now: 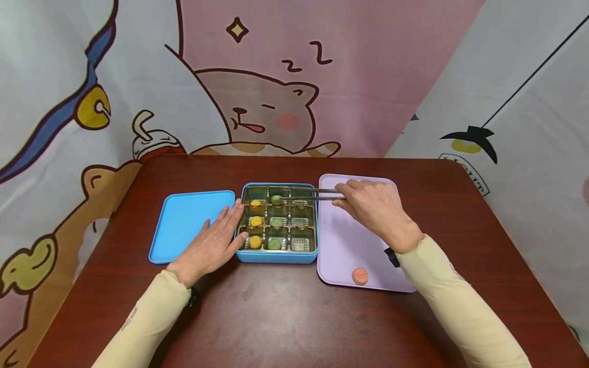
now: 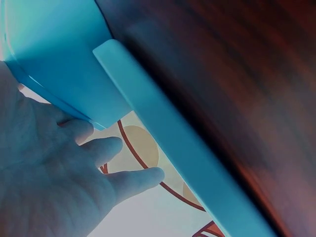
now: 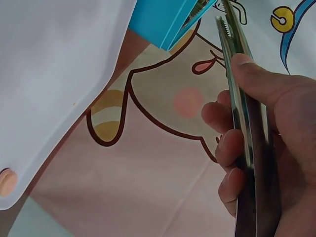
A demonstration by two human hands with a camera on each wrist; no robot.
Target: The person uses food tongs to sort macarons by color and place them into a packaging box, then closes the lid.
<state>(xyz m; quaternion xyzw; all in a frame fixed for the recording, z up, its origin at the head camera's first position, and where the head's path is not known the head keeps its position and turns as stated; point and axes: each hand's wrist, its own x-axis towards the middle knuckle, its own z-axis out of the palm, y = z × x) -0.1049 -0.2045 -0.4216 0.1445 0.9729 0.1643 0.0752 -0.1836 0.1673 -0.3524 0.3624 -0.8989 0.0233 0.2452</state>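
My right hand (image 1: 375,207) grips a pair of metal tongs (image 3: 242,113). The tongs reach left over the back row of a blue box (image 1: 276,257), their tips around a round green piece (image 1: 276,200) in the middle compartment. A gold divided insert (image 1: 301,240) lines the box. Yellow pieces (image 1: 255,242) fill its left column, and more green pieces (image 1: 273,244) lie down the middle one. With fingers extended, my left hand (image 1: 209,250) rests along the box's left side, thumb at the rim near the front corner.
To the left lies a flat blue lid (image 1: 184,220), partly under my left hand. A lilac tray (image 1: 340,255) sits against the box's right side, with a round orange-pink piece (image 1: 360,276) near its front edge. Behind the brown table (image 1: 285,306) hangs a cartoon-printed cloth (image 1: 368,76).
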